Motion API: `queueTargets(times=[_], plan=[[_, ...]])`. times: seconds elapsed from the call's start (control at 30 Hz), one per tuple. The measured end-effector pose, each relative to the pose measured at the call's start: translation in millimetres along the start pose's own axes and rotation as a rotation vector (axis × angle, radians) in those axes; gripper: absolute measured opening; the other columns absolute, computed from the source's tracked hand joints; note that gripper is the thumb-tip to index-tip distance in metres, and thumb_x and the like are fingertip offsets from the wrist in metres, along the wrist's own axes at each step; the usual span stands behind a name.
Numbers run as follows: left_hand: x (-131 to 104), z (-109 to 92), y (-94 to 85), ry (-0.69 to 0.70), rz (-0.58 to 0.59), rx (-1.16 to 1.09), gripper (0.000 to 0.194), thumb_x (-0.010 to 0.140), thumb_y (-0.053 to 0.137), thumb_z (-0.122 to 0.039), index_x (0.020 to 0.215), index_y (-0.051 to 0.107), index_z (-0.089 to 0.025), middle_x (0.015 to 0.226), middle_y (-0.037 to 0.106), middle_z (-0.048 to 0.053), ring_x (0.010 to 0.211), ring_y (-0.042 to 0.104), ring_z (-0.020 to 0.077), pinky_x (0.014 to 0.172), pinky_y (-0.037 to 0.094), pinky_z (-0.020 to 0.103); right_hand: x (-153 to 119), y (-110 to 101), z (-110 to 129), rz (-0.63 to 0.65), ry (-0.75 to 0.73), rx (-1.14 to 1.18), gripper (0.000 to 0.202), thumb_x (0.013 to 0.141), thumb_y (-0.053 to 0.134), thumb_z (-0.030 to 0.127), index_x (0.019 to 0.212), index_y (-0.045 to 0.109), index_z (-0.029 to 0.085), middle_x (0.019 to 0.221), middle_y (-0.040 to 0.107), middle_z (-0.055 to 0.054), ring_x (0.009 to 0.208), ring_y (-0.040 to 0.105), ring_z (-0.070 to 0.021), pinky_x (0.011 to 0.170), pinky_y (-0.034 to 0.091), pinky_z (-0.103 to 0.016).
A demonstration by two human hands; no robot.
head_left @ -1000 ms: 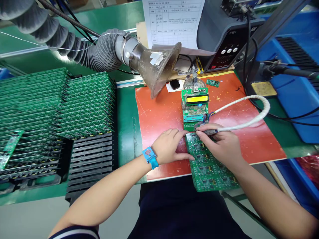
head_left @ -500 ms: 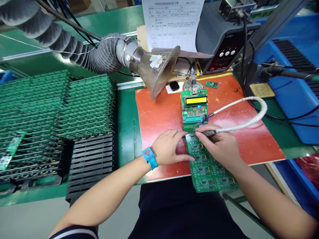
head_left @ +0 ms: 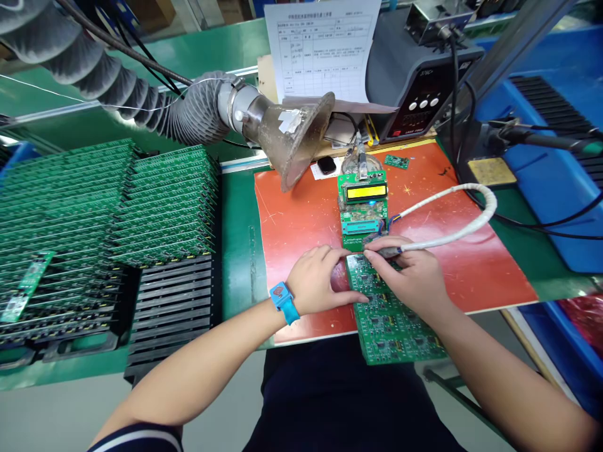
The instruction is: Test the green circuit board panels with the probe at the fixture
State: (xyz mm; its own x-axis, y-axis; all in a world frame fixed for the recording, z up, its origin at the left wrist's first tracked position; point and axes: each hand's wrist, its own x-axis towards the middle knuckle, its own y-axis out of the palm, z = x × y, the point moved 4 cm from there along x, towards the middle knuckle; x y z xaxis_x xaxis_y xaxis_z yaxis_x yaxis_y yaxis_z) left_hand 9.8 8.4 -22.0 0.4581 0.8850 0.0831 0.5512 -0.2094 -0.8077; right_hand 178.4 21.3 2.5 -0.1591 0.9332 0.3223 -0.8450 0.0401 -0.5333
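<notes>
A green circuit board panel [head_left: 384, 320] lies at the front edge of the orange mat, partly over the edge. My left hand [head_left: 318, 279], with a blue wrist strap, rests at its left side, thumb and fingers spread apart, fingertips touching the board's edge. My right hand [head_left: 412, 270] pinches a grey connector [head_left: 390, 252] on a white wrapped cable [head_left: 456, 235] over the panel's top end. Just beyond sits a programmer board [head_left: 362, 210] with a lit yellow display and a teal socket. The connector's tip is hidden by my fingers.
Stacked green boards [head_left: 164, 201] stand in black racks at the left. A grey fume hose with a cone [head_left: 301, 138] hangs over the mat's back left. A soldering station [head_left: 419, 88], a paper sheet [head_left: 325, 53] and a small board [head_left: 396, 162] are behind; a blue bin [head_left: 556, 220] is right.
The view has shifted slightly. Both hands keep nearly the same places at the panel, and the connector is still in my right hand.
</notes>
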Motion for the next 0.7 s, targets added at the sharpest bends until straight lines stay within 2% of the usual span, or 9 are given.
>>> queueTargets(times=[0.13,0.4,0.7], plan=[[0.9,1.3,0.4,-0.027,0.004,-0.026,0.085,0.059,0.07,-0.074,0.119,0.051,-0.017,0.106,0.061,0.008,0.098,0.058,0.0257,0.087,0.049,0.043,-0.1,-0.2,-1.1,-0.003,0.005,0.028,0.003,0.085,0.062,0.022,0.085,0.064,0.02,0.086,0.068,-0.003,0.084,0.065,-0.0189,0.076,0.053,-0.033],[2.8,-4.1,-2.2,-0.081,0.079,-0.066,0.078,0.062,0.072,-0.069,0.116,0.052,-0.017,0.102,0.06,0.009,0.094,0.059,0.0256,0.082,0.051,0.042,0.5,-2.4,1.0,0.024,0.032,0.044,0.005,0.085,0.061,0.023,0.086,0.064,0.02,0.088,0.068,-0.004,0.085,0.065,-0.02,0.076,0.054,-0.034],[-1.5,-6.3,3.2,-0.205,0.02,-0.319,0.073,0.059,0.082,-0.053,0.114,0.051,-0.017,0.099,0.054,0.006,0.086,0.056,0.0194,0.075,0.053,0.037,-0.6,-1.0,-2.4,0.035,0.085,0.102,0.008,0.085,0.061,0.026,0.086,0.064,0.019,0.088,0.067,-0.005,0.08,0.065,-0.0186,0.072,0.053,-0.031]])
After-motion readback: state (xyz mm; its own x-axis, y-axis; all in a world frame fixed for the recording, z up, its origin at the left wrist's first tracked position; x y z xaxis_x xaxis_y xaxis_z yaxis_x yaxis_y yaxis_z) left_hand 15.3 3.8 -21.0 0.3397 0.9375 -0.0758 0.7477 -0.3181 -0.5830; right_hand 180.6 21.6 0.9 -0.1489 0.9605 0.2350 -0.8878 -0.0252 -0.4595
